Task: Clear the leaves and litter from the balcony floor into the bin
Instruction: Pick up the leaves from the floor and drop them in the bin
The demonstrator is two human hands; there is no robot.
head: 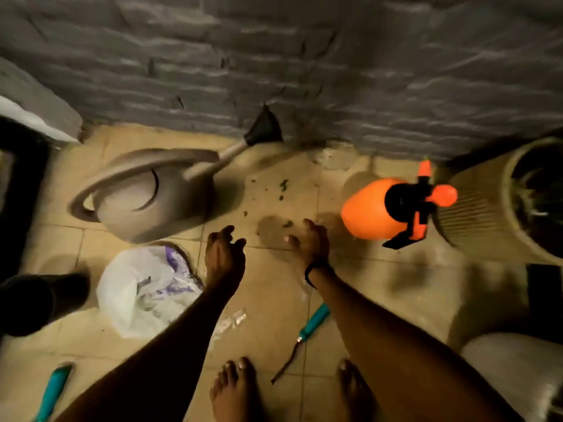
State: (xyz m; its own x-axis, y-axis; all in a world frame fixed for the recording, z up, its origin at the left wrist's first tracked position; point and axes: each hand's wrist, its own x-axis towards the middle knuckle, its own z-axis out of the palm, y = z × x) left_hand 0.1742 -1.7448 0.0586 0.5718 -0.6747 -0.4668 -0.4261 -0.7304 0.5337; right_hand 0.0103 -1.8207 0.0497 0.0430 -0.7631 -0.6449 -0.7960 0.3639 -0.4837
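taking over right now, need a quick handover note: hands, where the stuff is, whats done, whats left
Left hand: open, empty, reaching low over the tiles near the watering can.
Right hand: open, empty, right by the nearest leaf bits.
Leaf bits lie scattered between the watering can and the orange sprayer. A clear wrapper lies beside the white plastic bag.
Done: nothing visibly collected.
Left: gather leaf bits and wrapper. The dark container at the left edge may be the bin; cannot tell.
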